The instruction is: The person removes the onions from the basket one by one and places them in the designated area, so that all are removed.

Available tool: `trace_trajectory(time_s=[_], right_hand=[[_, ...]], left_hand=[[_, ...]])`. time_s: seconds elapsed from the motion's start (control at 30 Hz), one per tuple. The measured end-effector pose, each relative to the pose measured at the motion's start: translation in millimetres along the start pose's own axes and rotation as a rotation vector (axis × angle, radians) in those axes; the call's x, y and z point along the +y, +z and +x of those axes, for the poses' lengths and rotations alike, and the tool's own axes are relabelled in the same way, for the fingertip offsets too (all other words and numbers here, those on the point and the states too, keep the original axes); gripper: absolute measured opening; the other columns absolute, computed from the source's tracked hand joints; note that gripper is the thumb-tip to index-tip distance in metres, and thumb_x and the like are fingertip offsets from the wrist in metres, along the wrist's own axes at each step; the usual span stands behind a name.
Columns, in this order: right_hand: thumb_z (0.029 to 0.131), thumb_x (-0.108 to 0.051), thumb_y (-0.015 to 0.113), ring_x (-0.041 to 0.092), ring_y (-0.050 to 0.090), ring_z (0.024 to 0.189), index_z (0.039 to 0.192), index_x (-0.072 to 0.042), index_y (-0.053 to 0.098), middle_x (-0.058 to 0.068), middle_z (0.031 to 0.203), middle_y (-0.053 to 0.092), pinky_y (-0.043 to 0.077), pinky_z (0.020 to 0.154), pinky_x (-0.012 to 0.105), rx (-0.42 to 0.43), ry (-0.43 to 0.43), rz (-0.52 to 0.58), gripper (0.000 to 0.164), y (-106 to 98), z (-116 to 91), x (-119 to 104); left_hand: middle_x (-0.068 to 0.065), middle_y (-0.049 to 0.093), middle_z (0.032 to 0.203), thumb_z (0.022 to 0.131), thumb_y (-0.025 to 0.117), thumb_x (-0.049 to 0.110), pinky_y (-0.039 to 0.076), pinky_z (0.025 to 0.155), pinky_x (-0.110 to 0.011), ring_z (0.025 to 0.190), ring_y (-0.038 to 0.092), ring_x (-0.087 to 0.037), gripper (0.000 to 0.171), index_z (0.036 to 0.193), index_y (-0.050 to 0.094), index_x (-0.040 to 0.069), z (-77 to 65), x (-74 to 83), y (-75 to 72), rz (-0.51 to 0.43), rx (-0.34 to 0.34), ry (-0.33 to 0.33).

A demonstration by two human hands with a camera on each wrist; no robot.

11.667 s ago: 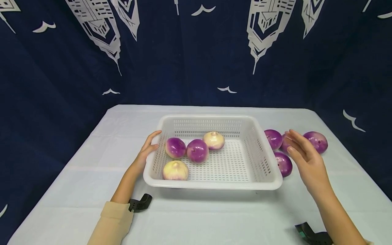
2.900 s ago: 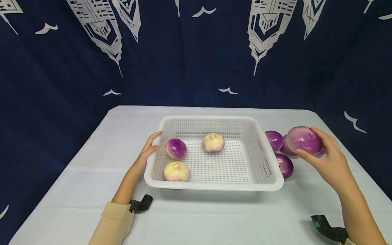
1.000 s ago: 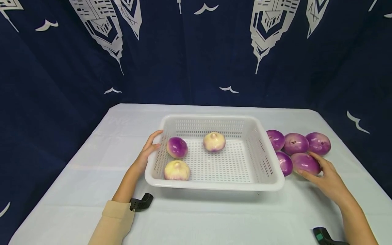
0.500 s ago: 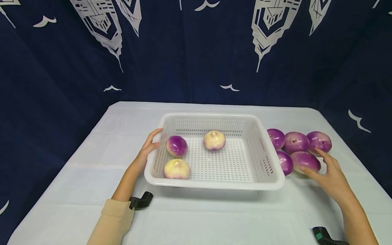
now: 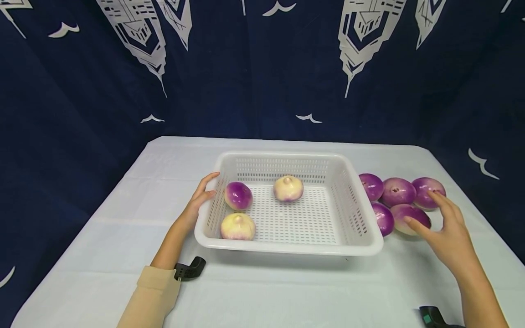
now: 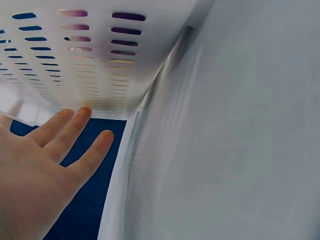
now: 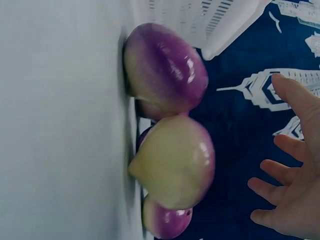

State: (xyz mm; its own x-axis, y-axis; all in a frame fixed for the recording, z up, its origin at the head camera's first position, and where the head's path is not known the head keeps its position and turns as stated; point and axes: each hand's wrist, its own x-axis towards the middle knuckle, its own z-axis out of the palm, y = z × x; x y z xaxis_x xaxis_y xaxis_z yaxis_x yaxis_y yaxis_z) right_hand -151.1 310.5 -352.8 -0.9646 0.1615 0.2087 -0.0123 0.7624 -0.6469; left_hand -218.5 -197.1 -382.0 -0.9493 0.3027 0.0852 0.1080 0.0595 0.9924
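Note:
My left hand [image 5: 194, 203] rests against the left rim of a white perforated plastic basket [image 5: 287, 249]. In the left wrist view its straight fingers [image 6: 92, 159] are spread beside the basket's slotted wall. Three turnips lie inside: a purple one [image 5: 238, 196], a cream one [image 5: 238, 226] near the front left corner and another cream one [image 5: 288, 188] farther back. Over at the right, my right hand [image 5: 449, 234] is spread and holds nothing, beside a purple-and-cream turnip [image 5: 404, 216]. That turnip's pale side [image 7: 172, 160] with its pointed tip faces the right wrist camera.
Several more purple turnips [image 5: 397, 191] are grouped on the white tablecloth [image 5: 287, 291] right of the basket, the leftmost partly hidden by its wall. A dark blue curtain [image 5: 262, 82] with white patterns hangs behind the table.
One purple turnip has left the basket; my right hand carried it rightward, set it in front of the other turnips, let go and drew back slightly. My left hand stayed at the rim.

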Motion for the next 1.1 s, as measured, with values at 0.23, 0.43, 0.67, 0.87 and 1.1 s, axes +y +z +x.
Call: trace_trajectory(time_s=[0.23, 0.43, 0.67, 0.87, 1.1], right_hand=[[0.084, -0.027, 0.062, 0.05, 0.006, 0.134, 0.146, -0.013, 0.017, 0.03, 0.147, 0.008, 0.019, 0.088, 0.075, 0.022, -0.05, 0.014, 0.078, -4, -3, -21], [0.082, -0.024, 0.065, 0.049, 0.012, 0.133, 0.145, -0.014, 0.021, 0.026, 0.148, 0.016, 0.019, 0.087, 0.075, 0.029, -0.124, 0.04, 0.077, -6, -3, -37], [0.082, -0.027, 0.065, 0.055, 0.027, 0.124, 0.145, -0.02, 0.021, 0.026, 0.145, 0.024, 0.03, 0.078, 0.074, -0.011, -0.139, 0.043, 0.077, -7, 1, -58], [0.082, -0.028, 0.065, 0.05, 0.021, 0.131, 0.145, -0.019, 0.024, 0.022, 0.146, 0.026, 0.024, 0.084, 0.076, -0.034, -0.193, 0.043, 0.075, -6, 4, -75], [0.081, -0.029, 0.066, 0.049, 0.024, 0.13, 0.144, -0.023, 0.025, 0.02, 0.147, 0.027, 0.028, 0.081, 0.075, -0.045, -0.236, 0.054, 0.075, -7, 8, -93]], left_hand=[[-0.015, 0.018, 0.146, 0.088, 0.031, 0.02, 0.044, 0.09, -0.05, 0.122, 0.036, -0.039, 0.057, 0.143, 0.015, 0.023, -0.3, 0.3, 0.6, -0.017, 0.003, 0.005], [-0.017, 0.017, 0.146, 0.088, 0.03, 0.02, 0.044, 0.091, -0.05, 0.122, 0.034, -0.04, 0.058, 0.143, 0.014, 0.022, -1.1, -0.6, 1.7, -0.019, -0.01, 0.007], [-0.018, 0.021, 0.144, 0.088, 0.032, 0.02, 0.045, 0.089, -0.049, 0.119, 0.038, -0.038, 0.057, 0.143, 0.016, 0.023, -1.3, 1.5, 0.5, -0.027, -0.013, 0.008], [-0.017, 0.015, 0.146, 0.088, 0.03, 0.022, 0.042, 0.092, -0.055, 0.124, 0.032, -0.044, 0.058, 0.143, 0.014, 0.022, 0.2, -1.2, -1.4, 0.002, -0.009, 0.014], [-0.016, 0.016, 0.146, 0.088, 0.03, 0.021, 0.042, 0.092, -0.055, 0.124, 0.032, -0.043, 0.057, 0.143, 0.014, 0.022, -0.2, -0.7, -0.2, -0.017, -0.013, 0.015]])
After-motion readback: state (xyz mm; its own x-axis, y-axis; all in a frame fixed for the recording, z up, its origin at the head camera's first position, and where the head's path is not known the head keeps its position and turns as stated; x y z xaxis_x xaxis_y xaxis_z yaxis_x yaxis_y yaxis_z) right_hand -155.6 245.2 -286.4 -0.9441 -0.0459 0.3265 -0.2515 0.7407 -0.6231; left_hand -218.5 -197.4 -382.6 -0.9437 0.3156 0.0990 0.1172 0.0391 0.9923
